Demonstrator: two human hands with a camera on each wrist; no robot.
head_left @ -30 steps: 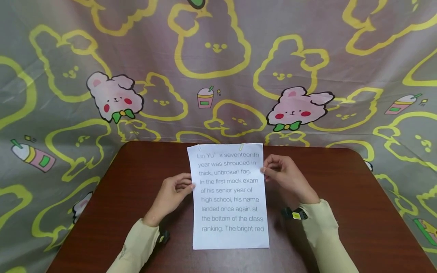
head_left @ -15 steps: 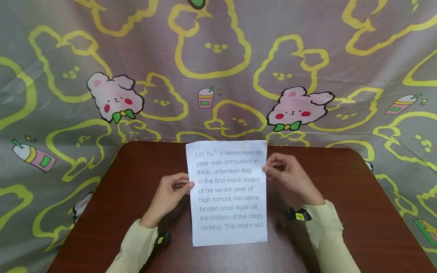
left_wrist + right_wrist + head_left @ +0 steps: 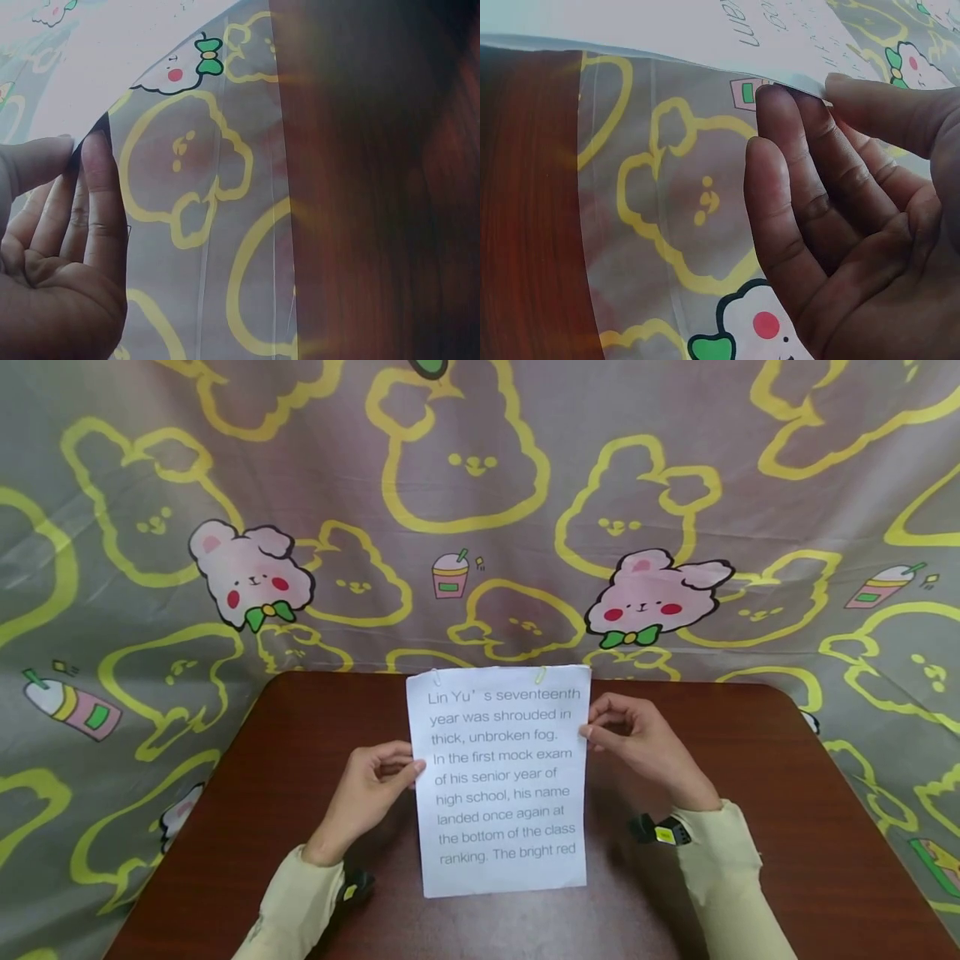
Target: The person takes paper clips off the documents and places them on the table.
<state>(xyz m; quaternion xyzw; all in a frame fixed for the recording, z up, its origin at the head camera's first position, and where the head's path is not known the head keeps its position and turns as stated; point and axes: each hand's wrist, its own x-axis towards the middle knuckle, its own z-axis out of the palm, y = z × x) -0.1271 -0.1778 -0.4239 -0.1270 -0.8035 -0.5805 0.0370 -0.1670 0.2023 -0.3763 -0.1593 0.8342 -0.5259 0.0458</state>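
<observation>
Between the two hands is a white sheaf of printed paper (image 3: pixel 502 793), held up facing the head camera. Two paper clips, one pale (image 3: pixel 438 677) and one yellow (image 3: pixel 539 675), sit on its top edge. The left hand (image 3: pixel 371 793) pinches the left edge between thumb and fingers, a little above mid-height. On the opposite edge, somewhat higher, the right hand (image 3: pixel 648 747) pinches the paper in the same way. Both wrist views show the thumb on the printed face and fingers behind; in the right wrist view the paper (image 3: pixel 667 30) shows a layered edge.
A dark reddish-brown table (image 3: pixel 255 777) lies beneath the hands. Behind it hangs a grey curtain (image 3: pixel 517 552) with yellow outlined bears and pink rabbits. Each wrist carries a black strapped device, such as the one on the right (image 3: pixel 663 832).
The paper has risen slightly and come a little closer, its lower edge higher in view. The right hand has shifted slightly right and up, the left slightly left. Both keep their pinch.
</observation>
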